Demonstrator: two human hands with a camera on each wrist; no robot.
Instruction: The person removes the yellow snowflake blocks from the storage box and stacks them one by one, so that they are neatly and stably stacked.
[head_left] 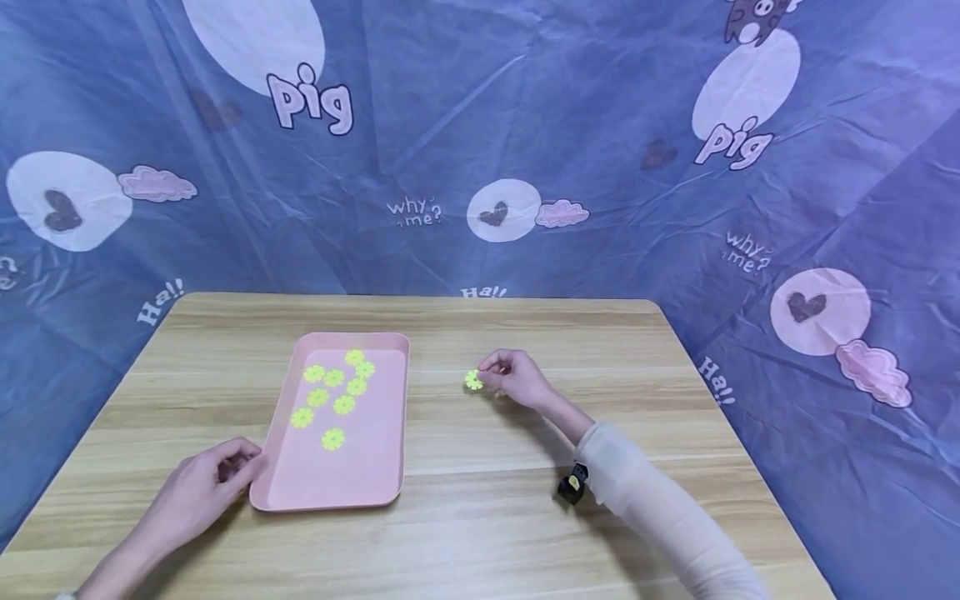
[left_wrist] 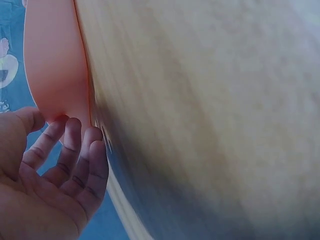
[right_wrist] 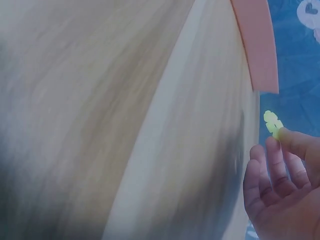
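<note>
In the head view my right hand point(head_left: 517, 379) pinches a yellow-green flower-shaped piece point(head_left: 473, 380) between thumb and fingertips, to the right of the tray. The right wrist view shows that flower-shaped piece point(right_wrist: 272, 123) almost edge-on, gripped at its lower end. A shallow pink tray point(head_left: 360, 483) lies on the left half of the table, with several matching flower-shaped pieces point(head_left: 333, 439) scattered flat inside. At the tray's near left corner, my left hand point(head_left: 197, 492) holds the rim. Its thumb sits over the edge and its curled fingertips are against the outer wall point(left_wrist: 60, 65).
The wood-grain table point(head_left: 480, 533) reaches back to a blue printed cloth point(head_left: 420, 150) hanging behind and at both sides. A small black device point(head_left: 573, 483) is by the right sleeve cuff point(head_left: 600, 454).
</note>
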